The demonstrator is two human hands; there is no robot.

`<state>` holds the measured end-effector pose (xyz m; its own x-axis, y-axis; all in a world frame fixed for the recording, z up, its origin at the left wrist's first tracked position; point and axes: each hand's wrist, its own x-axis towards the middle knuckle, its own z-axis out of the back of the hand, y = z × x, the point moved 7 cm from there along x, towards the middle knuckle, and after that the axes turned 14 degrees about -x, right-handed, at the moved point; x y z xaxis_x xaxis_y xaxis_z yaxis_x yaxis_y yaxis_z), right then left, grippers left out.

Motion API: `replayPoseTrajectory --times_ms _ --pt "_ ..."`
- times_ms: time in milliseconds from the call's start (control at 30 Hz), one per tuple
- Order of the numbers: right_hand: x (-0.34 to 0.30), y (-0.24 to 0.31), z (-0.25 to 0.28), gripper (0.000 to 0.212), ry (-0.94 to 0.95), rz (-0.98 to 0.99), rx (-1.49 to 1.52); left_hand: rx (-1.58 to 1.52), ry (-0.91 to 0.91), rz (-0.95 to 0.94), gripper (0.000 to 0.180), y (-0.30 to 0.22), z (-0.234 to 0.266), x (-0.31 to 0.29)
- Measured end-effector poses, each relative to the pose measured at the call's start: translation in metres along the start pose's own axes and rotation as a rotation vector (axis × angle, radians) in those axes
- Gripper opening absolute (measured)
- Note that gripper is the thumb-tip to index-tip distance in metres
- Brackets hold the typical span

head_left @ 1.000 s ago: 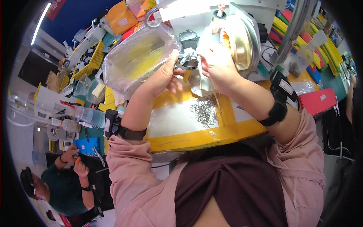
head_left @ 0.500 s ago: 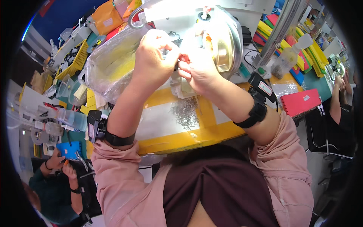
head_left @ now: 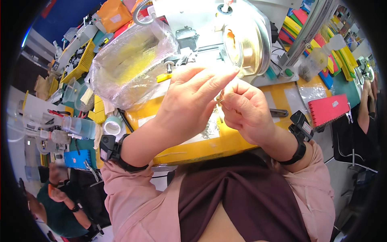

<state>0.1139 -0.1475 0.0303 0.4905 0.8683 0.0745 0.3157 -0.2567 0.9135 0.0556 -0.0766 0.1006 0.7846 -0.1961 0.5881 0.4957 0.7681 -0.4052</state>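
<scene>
The right hand [head_left: 249, 109] pinched a small metal piece [head_left: 219, 100].
The left hand [head_left: 188, 99] was just left, its hold hidden.

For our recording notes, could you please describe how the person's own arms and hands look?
The left hand and right hand are bare. Pink sleeves are bunched up; each forearm wears a black strap carrying a boxy black device with a pale label.
</scene>
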Motion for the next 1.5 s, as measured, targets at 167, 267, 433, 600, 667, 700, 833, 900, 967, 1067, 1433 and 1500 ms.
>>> replayPoseTrajectory --times_ms 167,267,433,600,667,700,833,900,967,1067,1433,1500 --pt "0.001 -0.002 0.011 0.014 -0.159 0.073 -0.184 -0.177 -0.075 0.012 0.046 0.007 -0.007 -0.007" --pt "0.001 -0.004 0.011 0.015 -0.124 0.054 -0.15 -0.304 0.004 0.271 0.052 0.016 -0.01 -0.01" --pt "0.002 -0.008 0.013 0.014 -0.082 0.068 -0.09 -0.336 -0.049 0.223 0.03 0.018 -0.006 -0.006" --pt "-0.005 0.001 0.009 0.011 -0.08 0.128 -0.157 -0.253 -0.13 0.078 0.012 0.003 -0.003 -0.001" --pt "-0.003 0.004 0.01 0.012 -0.058 0.119 -0.229 -0.27 -0.145 0.066 0.012 0.001 -0.003 -0.001" --pt "-0.005 0.003 0.011 0.012 -0.055 0.104 -0.265 -0.289 -0.151 0.075 0.012 0.002 -0.005 -0.004" --pt "-0.019 0.011 0.023 0.015 0.029 0.059 -0.561 -0.313 -0.141 0.084 0.013 0.0 -0.007 -0.006" --pt "-0.027 0.027 0.054 0.014 -0.102 0.371 -1.177 -0.35 -0.138 0.094 0.012 0.002 -0.009 -0.008" --pt "-0.04 0.041 0.079 0.014 -0.196 0.487 -1.648 -0.363 -0.145 0.114 0.012 0.004 -0.009 -0.011" --pt "-0.054 0.04 0.115 0.015 -0.061 0.224 -1.784 -0.366 -0.126 0.115 0.011 0.011 -0.015 -0.012" --pt "-0.048 0.042 0.145 0.014 -0.101 0.094 -1.738 -0.394 -0.176 0.128 0.012 0.013 -0.017 -0.006" --pt "-0.052 0.045 0.147 0.017 -0.157 0.23 -1.835 -0.366 -0.163 0.131 0.012 0.013 -0.018 -0.006"
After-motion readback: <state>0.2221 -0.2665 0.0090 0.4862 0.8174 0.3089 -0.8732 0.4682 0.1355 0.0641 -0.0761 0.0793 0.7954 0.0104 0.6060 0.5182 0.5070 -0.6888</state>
